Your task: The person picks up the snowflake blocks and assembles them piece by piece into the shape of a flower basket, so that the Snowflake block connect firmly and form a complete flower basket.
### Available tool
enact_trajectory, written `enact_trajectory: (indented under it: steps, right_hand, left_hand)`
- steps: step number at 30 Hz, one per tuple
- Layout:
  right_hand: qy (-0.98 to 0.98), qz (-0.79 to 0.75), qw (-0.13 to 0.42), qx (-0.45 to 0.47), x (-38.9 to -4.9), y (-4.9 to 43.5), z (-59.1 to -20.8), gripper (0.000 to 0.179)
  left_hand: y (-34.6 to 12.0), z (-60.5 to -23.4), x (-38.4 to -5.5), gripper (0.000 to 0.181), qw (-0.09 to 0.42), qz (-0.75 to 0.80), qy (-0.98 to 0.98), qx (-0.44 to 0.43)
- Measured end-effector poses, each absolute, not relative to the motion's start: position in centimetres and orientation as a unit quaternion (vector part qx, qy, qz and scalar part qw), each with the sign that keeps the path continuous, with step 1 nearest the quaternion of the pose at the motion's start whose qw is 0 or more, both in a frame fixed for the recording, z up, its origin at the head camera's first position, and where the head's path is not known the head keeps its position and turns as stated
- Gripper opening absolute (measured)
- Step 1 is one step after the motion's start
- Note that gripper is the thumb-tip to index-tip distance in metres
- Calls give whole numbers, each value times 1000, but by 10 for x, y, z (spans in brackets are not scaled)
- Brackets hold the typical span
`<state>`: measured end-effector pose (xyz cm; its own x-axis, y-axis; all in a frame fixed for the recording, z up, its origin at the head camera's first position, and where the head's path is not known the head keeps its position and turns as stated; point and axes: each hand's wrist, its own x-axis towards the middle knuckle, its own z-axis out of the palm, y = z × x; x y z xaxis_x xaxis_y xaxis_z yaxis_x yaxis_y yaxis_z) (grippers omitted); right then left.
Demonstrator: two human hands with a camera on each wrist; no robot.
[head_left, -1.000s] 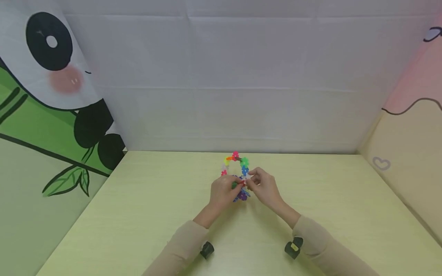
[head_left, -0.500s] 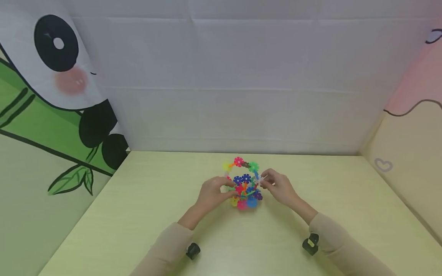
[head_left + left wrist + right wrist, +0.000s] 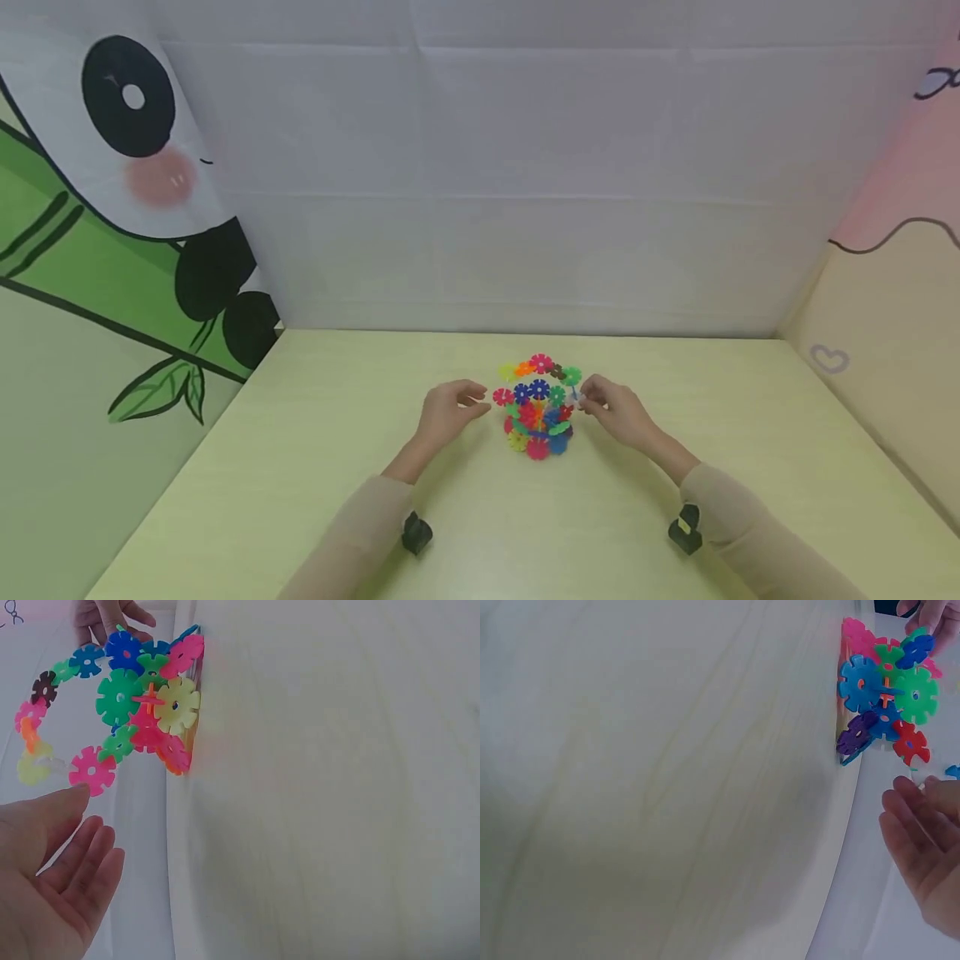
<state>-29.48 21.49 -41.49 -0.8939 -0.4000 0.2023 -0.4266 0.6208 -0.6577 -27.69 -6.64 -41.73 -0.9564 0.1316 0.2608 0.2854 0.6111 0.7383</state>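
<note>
A basket of interlocking plastic snowflake discs (image 3: 538,417) stands on the table, with an arched handle of pink, orange, brown and green discs over it. My left hand (image 3: 447,412) is beside its left side, fingers loosely bent and holding nothing. In the left wrist view the thumb tip is close to a pink disc (image 3: 92,771) on the handle; I cannot tell whether they touch. My right hand (image 3: 617,408) pinches a whitish snowflake disc (image 3: 576,398) at the handle's right end, mostly hidden by the fingertips. In the right wrist view, blue and purple discs (image 3: 857,733) show low on the basket.
The pale wooden table (image 3: 337,400) extends around the basket. A white cloth wall (image 3: 480,208) rises behind it, with a panda-printed panel (image 3: 150,192) at left and a pink and cream panel (image 3: 892,292) at right. Each forearm wears a small black camera (image 3: 416,533).
The basket has turned and shifted slightly right, showing more of its front. My left hand has let go and drawn away left. My right hand has moved right along with the handle.
</note>
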Motion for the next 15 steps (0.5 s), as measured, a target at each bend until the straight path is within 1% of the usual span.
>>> enact_trajectory:
  steps: [5,7,11,15]
  right_hand:
    - [-894,385,37,227,-295,217,-413,12]
    - [-891,390,42,230,-295,217,-413,11]
    - [-890,393,45,228,-295,217,-413,9]
    - [-890,396,43,220,-299,214,-411,9]
  left_hand:
    - [-60,-420,-286,23,52,-463,-875,-135]
    - [-57,-419,-287,20,47,-470,-871,-139]
    - [-52,-419,-289,14,52,-462,-874,-141]
    - [-51,-418,-294,10,72,-448,-880,-140]
